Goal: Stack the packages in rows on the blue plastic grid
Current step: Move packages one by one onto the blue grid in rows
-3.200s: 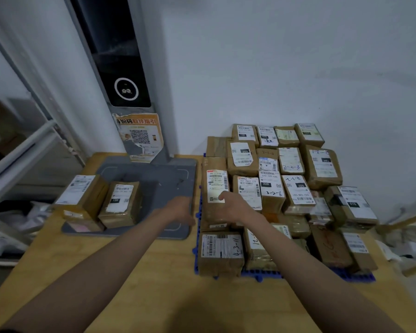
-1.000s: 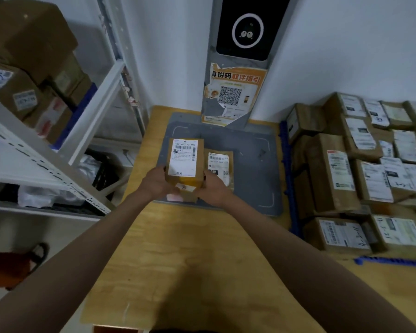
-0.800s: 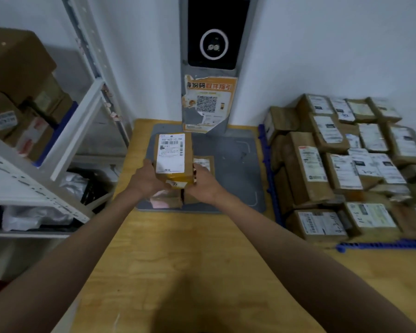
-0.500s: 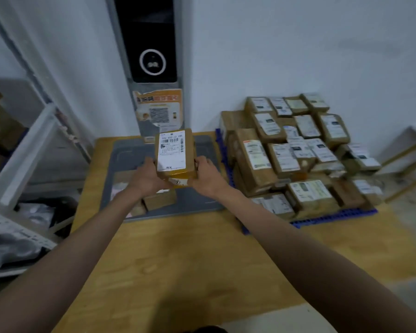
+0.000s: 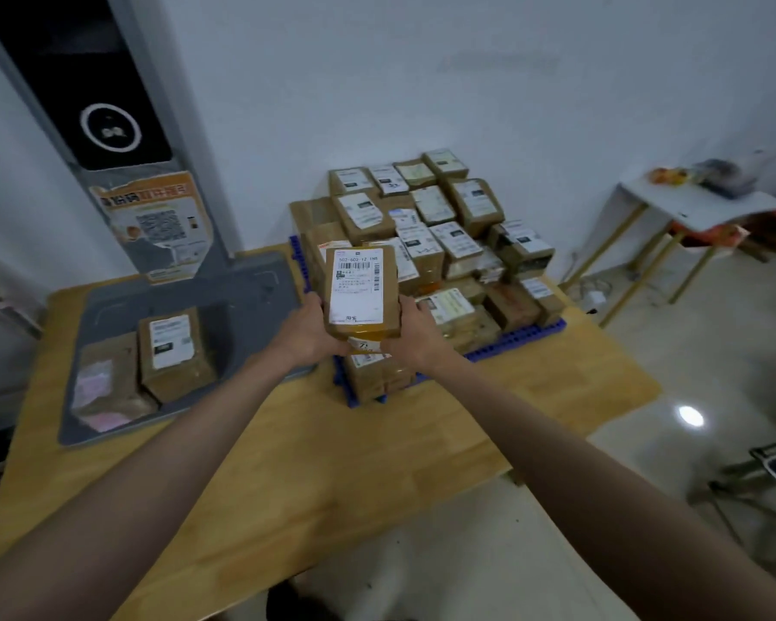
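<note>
A brown taped package (image 5: 362, 292) with a white shipping label is held up in the air between both hands. My left hand (image 5: 304, 330) grips its left lower side and my right hand (image 5: 412, 330) grips its right lower side. It hangs above the front left corner of the blue plastic grid (image 5: 516, 340), which is covered with several rows of brown labelled packages (image 5: 440, 235). The grid's front left part is hidden behind the held package and my hands.
Two more brown packages (image 5: 171, 349) lie on the grey scanner mat (image 5: 252, 289) at the left of the wooden table (image 5: 341, 459). A grey scanner post (image 5: 108, 127) rises behind the mat. A small white side table (image 5: 695, 203) stands at the right, over tiled floor.
Both hands lifted the labelled package off the grey mat and carried it right, over the grid's front left corner. My view swung right toward the stack.
</note>
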